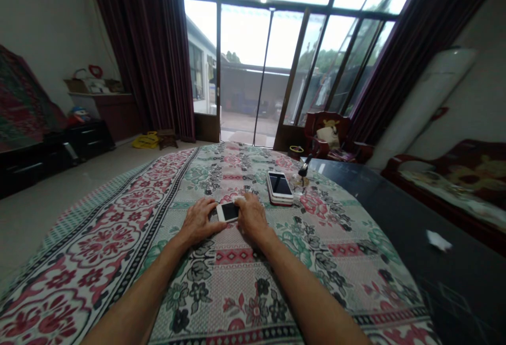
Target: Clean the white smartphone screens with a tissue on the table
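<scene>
step: phone steadied low over table | grip: left hand pinches one end, right hand the other, white wad at fingers | next move needs: light, steady left hold

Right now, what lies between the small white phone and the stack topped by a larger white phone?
Head view: the right hand, then a bare strip of floral tablecloth.

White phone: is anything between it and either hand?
Nothing visible separates the left hand from the white phone. A white wad sits at the fingers of the right hand; whether it comes between them and the phone is unclear.
</scene>
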`<state>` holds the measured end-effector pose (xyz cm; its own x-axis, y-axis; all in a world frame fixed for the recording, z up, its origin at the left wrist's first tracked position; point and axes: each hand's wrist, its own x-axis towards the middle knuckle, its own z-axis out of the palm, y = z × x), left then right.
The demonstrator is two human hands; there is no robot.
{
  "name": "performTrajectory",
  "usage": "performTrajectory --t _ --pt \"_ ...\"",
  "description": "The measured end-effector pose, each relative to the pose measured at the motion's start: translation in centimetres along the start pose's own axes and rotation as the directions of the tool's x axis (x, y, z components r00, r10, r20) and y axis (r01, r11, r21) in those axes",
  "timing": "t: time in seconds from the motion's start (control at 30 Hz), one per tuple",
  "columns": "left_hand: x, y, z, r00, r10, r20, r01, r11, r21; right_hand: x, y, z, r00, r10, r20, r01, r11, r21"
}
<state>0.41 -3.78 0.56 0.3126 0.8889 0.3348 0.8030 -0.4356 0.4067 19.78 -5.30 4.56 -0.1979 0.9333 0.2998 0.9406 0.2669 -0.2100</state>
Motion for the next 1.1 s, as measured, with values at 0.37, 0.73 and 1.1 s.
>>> performTrajectory --t 0.37,0.73,1.1 --pt "0.1 0.0 0.2 1.000 -0.006 -0.010 0.006 1.000 0.018 -1.0 -1.3 -0.3 0.999 -0.037 0.008 0.037 0.999 -0.004" --pt "0.0 -0.2 0.2 1.000 0.001 -0.028 -0.001 1.000 0.003 -0.2 0.2 -0.4 0.999 -0.032 0.001 0.032 0.999 0.024" --pt "0.1 -0.1 0.2 1.000 -0.008 -0.028 0.008 1.000 0.004 -1.2 -1.1 -0.6 0.996 -0.094 0.008 0.094 0.996 0.013"
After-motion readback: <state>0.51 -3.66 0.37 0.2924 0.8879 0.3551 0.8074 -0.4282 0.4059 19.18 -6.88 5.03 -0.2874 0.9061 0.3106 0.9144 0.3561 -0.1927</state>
